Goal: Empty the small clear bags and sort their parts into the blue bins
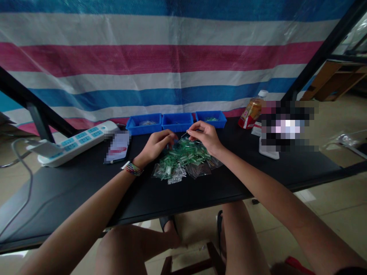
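A pile of small clear and green plastic packets, mixed with thin stick-like pieces, lies on the black table between my hands. My right hand is closed in a pinch above the far right of the pile. From its fingertips a thin silvery stick points left. My left hand is at the pile's left edge, its fingers curled together; whatever they hold, if anything, cannot be made out. Behind the hands stand a left blue tray, a middle blue tray and a right blue tray, with small pieces inside.
To the left are a white power strip with a cable and a phone. A drink bottle and a white object are at the right, beside a blurred-out patch. A striped sheet hangs behind the black table.
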